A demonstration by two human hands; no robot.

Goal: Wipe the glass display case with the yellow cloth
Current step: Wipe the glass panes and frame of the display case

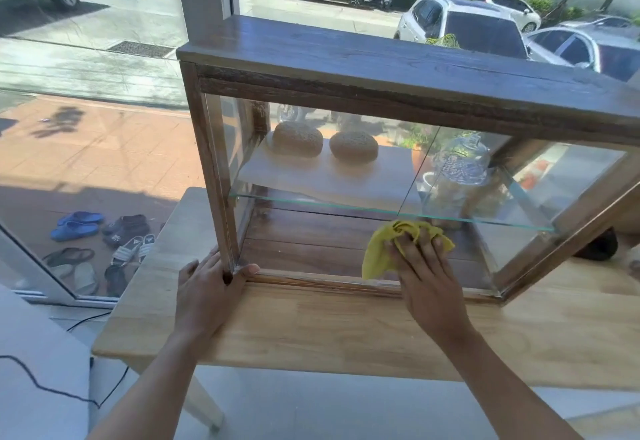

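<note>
A wood-framed glass display case (381, 89) stands on a light wooden table (311, 332). My right hand (426, 277) presses a crumpled yellow cloth (384, 249) flat against the lower part of the front glass pane, fingers spread over the cloth. My left hand (207, 287) holds the case's lower left corner post, thumb on the front and fingers round the side. Inside, two round seeded buns (298, 138) lie on a white board and a glass jar (457, 176) stands on the glass shelf.
The case's right side door (568, 211) stands ajar. A dark object (599, 245) sits on the table behind it. Beyond the shop window are shoes (100, 249) on the pavement and parked cars. A black cable (48, 387) trails on the floor at left.
</note>
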